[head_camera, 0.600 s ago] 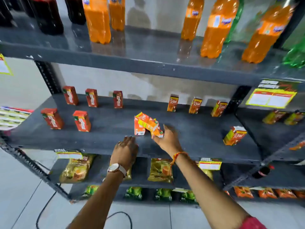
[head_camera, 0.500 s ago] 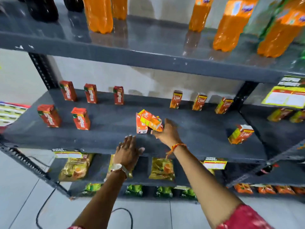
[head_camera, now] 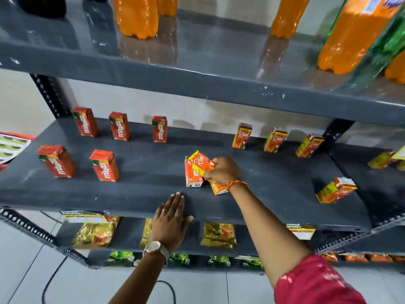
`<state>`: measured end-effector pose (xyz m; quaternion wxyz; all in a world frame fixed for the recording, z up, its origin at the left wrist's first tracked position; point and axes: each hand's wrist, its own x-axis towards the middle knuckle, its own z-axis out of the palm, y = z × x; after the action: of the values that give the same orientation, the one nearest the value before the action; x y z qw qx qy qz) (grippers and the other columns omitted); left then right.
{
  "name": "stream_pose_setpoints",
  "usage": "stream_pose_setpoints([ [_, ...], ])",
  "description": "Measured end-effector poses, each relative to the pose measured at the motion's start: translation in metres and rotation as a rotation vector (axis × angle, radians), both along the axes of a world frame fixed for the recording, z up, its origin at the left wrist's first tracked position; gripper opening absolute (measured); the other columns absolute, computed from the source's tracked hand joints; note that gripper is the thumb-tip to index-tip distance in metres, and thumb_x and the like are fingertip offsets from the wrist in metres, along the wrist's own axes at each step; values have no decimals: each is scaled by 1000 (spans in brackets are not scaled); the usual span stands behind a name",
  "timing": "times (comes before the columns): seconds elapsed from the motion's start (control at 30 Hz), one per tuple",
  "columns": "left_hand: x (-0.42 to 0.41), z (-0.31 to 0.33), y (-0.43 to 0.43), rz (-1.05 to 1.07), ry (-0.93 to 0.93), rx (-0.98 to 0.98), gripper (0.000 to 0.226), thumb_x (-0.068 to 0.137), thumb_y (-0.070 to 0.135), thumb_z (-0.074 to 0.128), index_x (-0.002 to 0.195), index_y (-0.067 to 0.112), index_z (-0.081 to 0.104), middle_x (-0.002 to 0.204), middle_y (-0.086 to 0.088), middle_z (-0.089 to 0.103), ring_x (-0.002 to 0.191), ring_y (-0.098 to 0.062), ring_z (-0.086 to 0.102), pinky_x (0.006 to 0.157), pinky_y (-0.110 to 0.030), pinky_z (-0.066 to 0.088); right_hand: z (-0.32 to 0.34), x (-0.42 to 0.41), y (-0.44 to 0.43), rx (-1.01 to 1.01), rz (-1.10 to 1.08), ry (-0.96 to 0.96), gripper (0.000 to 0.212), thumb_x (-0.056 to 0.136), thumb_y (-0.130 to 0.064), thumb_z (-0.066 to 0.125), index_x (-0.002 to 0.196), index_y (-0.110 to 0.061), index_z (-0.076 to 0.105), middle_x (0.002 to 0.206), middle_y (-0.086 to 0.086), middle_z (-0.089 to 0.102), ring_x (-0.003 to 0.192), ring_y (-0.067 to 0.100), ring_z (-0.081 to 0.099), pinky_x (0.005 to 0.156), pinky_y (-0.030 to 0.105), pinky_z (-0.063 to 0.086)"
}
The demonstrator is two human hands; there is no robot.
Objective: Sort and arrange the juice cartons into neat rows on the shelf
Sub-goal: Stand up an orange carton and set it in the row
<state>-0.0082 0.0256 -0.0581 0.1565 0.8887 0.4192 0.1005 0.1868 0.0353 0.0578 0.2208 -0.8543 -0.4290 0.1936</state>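
Note:
My right hand (head_camera: 223, 171) is closed on an orange-yellow Real carton (head_camera: 200, 161), held tilted over the middle of the grey shelf (head_camera: 153, 200). A red Maaza carton (head_camera: 192, 177) stands right behind it, and another orange carton (head_camera: 217, 188) pokes out under my wrist. My left hand (head_camera: 172, 218) lies flat on the shelf's front edge, fingers spread, holding nothing. Red Maaza cartons stand at the left: three at the back (head_camera: 119, 126) and two in front (head_camera: 104, 165). Real cartons stand at the back right (head_camera: 241, 136), and one leans near the right front (head_camera: 336, 190).
The upper shelf (head_camera: 219, 88) hangs close overhead and carries orange (head_camera: 135, 16), dark and green soda bottles. Snack packets (head_camera: 218, 235) lie on the lower shelf. A neighbouring shelf at the right holds more cartons (head_camera: 382, 160). A black cable (head_camera: 50, 281) runs across the tiled floor.
My right hand has closed over the Real carton and drawn it against the red one. My left hand has flattened on the shelf edge. The camera has moved closer.

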Motion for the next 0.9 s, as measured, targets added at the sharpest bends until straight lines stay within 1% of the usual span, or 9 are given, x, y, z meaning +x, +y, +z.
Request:
stream_pose_setpoints([
  [0.07,0,2,-1,11,3,-21,73,91,55,6,128,6,46,134,-12,51,123,-28,47,97,-34,22,-2,-12,-12,196,-66,-9,29,57,-35,77,69,-13,62,75,3,67,69,21,60,53,23,37],
  [0.13,1,3,-2,14,0,-22,72,92,55,6,129,7,45,135,-11,50,124,-26,45,98,-34,22,-6,-30,-26,421,-180,33,37,58,-36,80,79,-13,60,81,1,65,69,15,57,51,18,36],
  [0.23,0,3,-4,6,2,-17,72,92,55,6,131,7,43,136,-11,48,125,-27,43,99,-34,19,-11,-51,-33,578,-325,92,46,58,-39,81,82,-13,52,89,6,68,76,19,63,59,28,51],
  [0.47,8,2,-8,49,-109,-2,78,88,61,7,130,8,46,137,-11,47,129,-26,39,103,-39,21,-10,-46,-39,628,-390,101,48,57,-43,81,82,-15,51,90,5,68,77,19,66,60,33,55],
  [0.57,26,10,-16,101,-180,-29,77,88,61,9,119,8,56,128,-14,56,123,-30,47,99,-48,35,-6,-32,-49,655,-404,97,47,58,-39,82,84,-13,52,90,3,67,75,15,62,56,23,48],
  [0.63,42,14,-24,52,-176,-39,78,89,60,8,115,7,59,123,-15,60,118,-32,51,97,-49,39,-10,-21,-61,656,-411,88,46,58,-36,82,83,-11,52,88,4,66,72,13,59,55,21,47],
  [0.73,73,18,-41,-51,-159,-35,75,90,59,13,112,7,61,119,-15,63,114,-33,54,93,-51,42,-23,4,-89,633,-459,117,45,56,-29,83,81,-10,51,79,0,59,64,7,52,48,8,38],
  [0.83,112,21,-63,-160,-118,-27,63,82,54,35,117,6,57,122,-15,61,116,-33,53,95,-52,39,-31,44,-129,587,-600,138,42,56,-23,82,78,-14,47,67,-9,51,62,13,51,46,15,29],
  [0.9,137,19,-77,-221,-82,16,65,77,54,40,119,7,55,122,-14,61,114,-31,55,100,-44,37,-37,72,-152,588,-668,140,44,56,-23,83,76,-13,45,67,-4,54,63,17,53,48,21,29],
])
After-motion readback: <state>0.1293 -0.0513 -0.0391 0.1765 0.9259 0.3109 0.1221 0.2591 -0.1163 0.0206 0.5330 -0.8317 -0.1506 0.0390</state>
